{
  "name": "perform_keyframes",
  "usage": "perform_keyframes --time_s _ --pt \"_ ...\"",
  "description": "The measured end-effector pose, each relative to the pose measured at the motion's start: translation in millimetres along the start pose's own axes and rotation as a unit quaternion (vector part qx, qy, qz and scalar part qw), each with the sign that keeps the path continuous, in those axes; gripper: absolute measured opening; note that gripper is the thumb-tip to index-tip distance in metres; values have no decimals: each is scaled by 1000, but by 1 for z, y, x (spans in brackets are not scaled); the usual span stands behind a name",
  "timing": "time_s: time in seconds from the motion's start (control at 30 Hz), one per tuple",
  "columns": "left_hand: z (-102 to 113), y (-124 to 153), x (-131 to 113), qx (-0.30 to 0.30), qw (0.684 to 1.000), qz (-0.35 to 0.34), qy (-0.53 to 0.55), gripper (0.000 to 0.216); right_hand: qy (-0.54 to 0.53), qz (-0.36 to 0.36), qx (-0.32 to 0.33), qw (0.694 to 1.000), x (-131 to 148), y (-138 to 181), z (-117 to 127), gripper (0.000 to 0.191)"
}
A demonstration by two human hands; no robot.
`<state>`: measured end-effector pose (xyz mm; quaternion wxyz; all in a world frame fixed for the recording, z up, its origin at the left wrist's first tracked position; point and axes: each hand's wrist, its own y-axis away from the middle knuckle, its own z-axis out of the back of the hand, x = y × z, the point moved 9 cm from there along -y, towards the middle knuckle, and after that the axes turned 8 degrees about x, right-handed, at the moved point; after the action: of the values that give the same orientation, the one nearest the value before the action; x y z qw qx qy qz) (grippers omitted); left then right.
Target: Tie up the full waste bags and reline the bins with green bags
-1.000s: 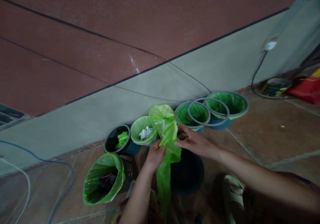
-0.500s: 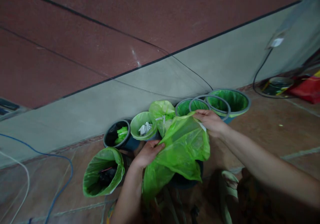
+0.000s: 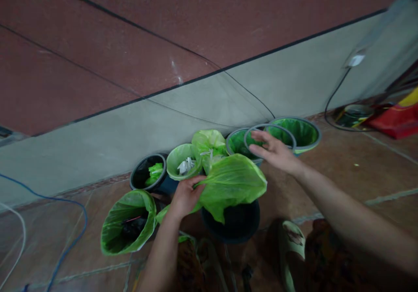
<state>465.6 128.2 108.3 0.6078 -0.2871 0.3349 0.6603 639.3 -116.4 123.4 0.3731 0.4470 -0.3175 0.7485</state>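
Observation:
My left hand (image 3: 184, 195) pinches the edge of a green plastic bag (image 3: 230, 183) that billows over a dark blue bin (image 3: 233, 222) on the floor in front of me. My right hand (image 3: 272, 150) hovers apart from the bag, fingers spread, just in front of a loose grey ring (image 3: 269, 131) that rests across two green-lined bins (image 3: 302, 131). Nothing is in the right hand.
Along the wall stand a black bin with green scraps (image 3: 148, 176), a lined bin with white paper (image 3: 183, 163) and a filled green bag (image 3: 209, 142). A lined bin (image 3: 126, 222) lies tilted at left. Cables (image 3: 65, 239) run at left, a sandal (image 3: 292, 239) near my knee.
The bag was spread open between both hands, then my right hand let go and lifted away. The bag now hangs from my left hand over the dark bin.

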Motion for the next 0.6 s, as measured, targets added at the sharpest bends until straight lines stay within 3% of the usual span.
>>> perform_keyframes --time_s 0.13,0.3,0.37,0.47,0.6 --pt "-33 -3 -32 49 990 -104 -83 34 92 48 179 978 22 9 -66 67" --pt "-46 -1 -47 62 971 -157 -170 38 121 75 352 925 21 24 -125 39" --pt "-46 -1 -45 58 968 -163 -183 38 116 64 404 905 18 31 -138 29" --pt "-41 0 -41 47 967 -171 -182 38 131 16 360 924 8 22 -125 26" --pt "-35 2 -35 35 973 -161 -163 37 106 -91 182 973 -20 -4 -63 37"
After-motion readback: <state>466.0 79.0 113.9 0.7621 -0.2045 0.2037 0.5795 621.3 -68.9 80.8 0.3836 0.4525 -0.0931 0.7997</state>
